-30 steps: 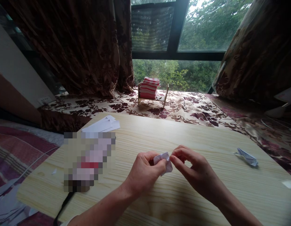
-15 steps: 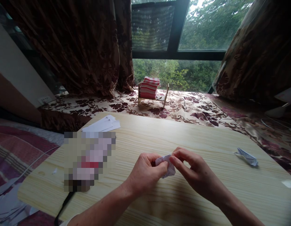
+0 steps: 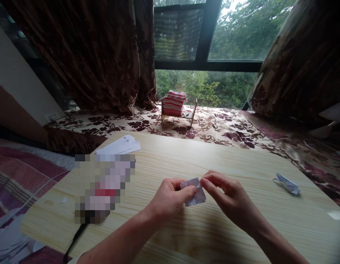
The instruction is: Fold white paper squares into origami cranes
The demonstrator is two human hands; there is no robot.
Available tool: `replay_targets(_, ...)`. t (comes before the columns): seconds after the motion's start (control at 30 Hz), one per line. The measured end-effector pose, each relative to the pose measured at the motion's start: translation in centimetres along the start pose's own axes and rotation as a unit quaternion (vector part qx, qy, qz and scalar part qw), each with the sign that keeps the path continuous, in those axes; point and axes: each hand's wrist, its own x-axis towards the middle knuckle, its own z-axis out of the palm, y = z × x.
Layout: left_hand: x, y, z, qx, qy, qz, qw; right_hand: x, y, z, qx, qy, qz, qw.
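Observation:
A small folded piece of paper (image 3: 196, 197), white with faint printed marks, is held above the wooden table (image 3: 159, 154). My left hand (image 3: 171, 196) grips it from the left, thumb flat on top and fingers underneath. From the other side, my right hand (image 3: 223, 190) pinches the paper's upper right corner between thumb and fingertips. Off to the right on the table lies a folded paper boat-like shape (image 3: 287, 184).
White paper strips (image 3: 119, 145) lie at the table's back left. A blurred-out pinkish object (image 3: 109, 190) with a black strap (image 3: 75, 240) is nearer on the left. A little wooden rack (image 3: 192, 113) on the window ledge holds folded striped cloths (image 3: 174, 103).
The paper has turned in my left hand, so more of its flat face shows. My right fingertips have shifted slightly along to its corner.

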Motion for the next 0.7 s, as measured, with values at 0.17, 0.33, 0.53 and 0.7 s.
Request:
replay_targets(0.17, 0.09, -0.12, -0.17, -0.006, -0.003, 0.019, 1.000, 0.00, 0.39, 0.14, -0.002, 0.022, 0.019, 1.000)
replay_targets(0.33, 0.01, -0.09, -0.29, 0.015, 0.015, 0.029, 0.999, 0.02, 0.50, 0.17, -0.009, 0.031, 0.016, 0.999)
replay_targets(0.53, 0.02, -0.13, 0.00, 0.019, 0.001, 0.041, 0.999, -0.01, 0.65, 0.43, -0.004, 0.027, 0.007, 1.000)
replay_targets(0.7, 0.07, -0.23, 0.09, 0.038, 0.004, 0.063, 0.997, 0.02, 0.31, 0.42, -0.002, 0.007, -0.001, 1.000)
